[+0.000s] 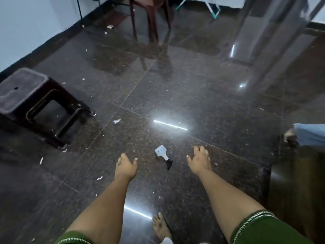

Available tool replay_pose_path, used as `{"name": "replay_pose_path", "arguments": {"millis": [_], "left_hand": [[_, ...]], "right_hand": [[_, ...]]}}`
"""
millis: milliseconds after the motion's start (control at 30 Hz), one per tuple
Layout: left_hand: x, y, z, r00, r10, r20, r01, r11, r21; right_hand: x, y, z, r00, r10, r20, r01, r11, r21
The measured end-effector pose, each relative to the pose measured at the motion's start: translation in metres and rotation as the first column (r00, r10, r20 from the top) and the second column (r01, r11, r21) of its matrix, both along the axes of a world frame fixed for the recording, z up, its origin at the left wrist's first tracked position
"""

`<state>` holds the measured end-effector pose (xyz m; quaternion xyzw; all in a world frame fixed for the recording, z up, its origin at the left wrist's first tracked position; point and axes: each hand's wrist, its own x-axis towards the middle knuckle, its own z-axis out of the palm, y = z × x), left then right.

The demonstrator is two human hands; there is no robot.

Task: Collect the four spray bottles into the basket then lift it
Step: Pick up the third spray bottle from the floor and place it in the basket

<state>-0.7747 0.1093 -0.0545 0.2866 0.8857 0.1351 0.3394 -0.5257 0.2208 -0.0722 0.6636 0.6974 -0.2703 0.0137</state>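
**No bottles, no basket in view: progress can't be confirmed**

Task items: zero spray bottles visible, zero baskets visible. You can't tell from this view where they are or whether any bottle is already collected. My read: either nothing has started or the goods sit outside the view. All four bottles plus the lift count as unverified.

Your hands: left hand [125, 166] is out over the floor, fingers loosely spread, holding nothing. Right hand [199, 160] the same: open, fingers splayed, empty. Both hang apart, not touching anything.

Between the hands, slightly far: one small white card with a black clip end [163, 155] lying flat on the floor [175, 95]. Not a bottle.

Counts, working outward:
- Hands: two, both empty
- Your bare foot [161, 228]: one, near edge, centre
- White scraps of litter: many, scattered across the dark tiles; too small to count reliably
- Dark plastic stool [33, 101]: one, left
- Chair legs [151, 20]: one chair's worth, far centre; top is cut off
- Another person's foot and pale trouser leg [306, 133]: one, right edge
- Dark brown furniture [297, 191]: one piece, near right, blurred

Frame is motion-blurred on the right; the pale upright shape far right is unidentifiable.
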Motion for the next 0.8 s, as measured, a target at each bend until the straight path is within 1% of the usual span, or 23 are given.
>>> {"name": "replay_pose_path", "arguments": {"millis": [133, 333, 367, 467, 533, 567, 667, 800], "left_hand": [[-0.028, 0.027, -0.039, 1.0, -0.01, 0.013, 0.01, 0.999, -0.047], [-0.059, 0.093, -0.133, 0.992, -0.124, 0.011, 0.124, 0.989, -0.076], [-0.062, 0.104, -0.159, 0.99, -0.143, 0.014, 0.144, 0.986, -0.085], [-0.065, 0.132, -0.236, 0.981, -0.188, 0.043, 0.192, 0.975, -0.113], [-0.062, 0.145, -0.287, 0.974, -0.218, 0.061, 0.226, 0.96, -0.169], [-0.061, 0.151, -0.313, 0.972, -0.225, 0.074, 0.235, 0.954, -0.188], [-0.052, 0.17, -0.382, 0.967, -0.228, 0.117, 0.248, 0.945, -0.211], [-0.045, 0.197, -0.459, 0.923, -0.36, 0.134, 0.383, 0.894, -0.234]], "right_hand": [[-0.039, 0.028, -0.051, 1.0, 0.017, 0.014, -0.016, 0.998, -0.063], [-0.087, 0.068, -0.158, 0.999, 0.041, 0.004, -0.04, 0.989, -0.145], [-0.093, 0.073, -0.183, 0.997, 0.073, 0.023, -0.069, 0.986, -0.152], [-0.11, 0.086, -0.257, 0.953, 0.288, 0.09, -0.27, 0.947, -0.171], [-0.117, 0.091, -0.308, 0.938, 0.337, 0.083, -0.314, 0.926, -0.208], [-0.12, 0.094, -0.333, 0.943, 0.325, 0.076, -0.3, 0.926, -0.228], [-0.122, 0.105, -0.403, 0.979, 0.198, 0.05, -0.177, 0.945, -0.276], [-0.121, 0.121, -0.483, 0.997, 0.032, 0.065, -0.006, 0.932, -0.363]]}}
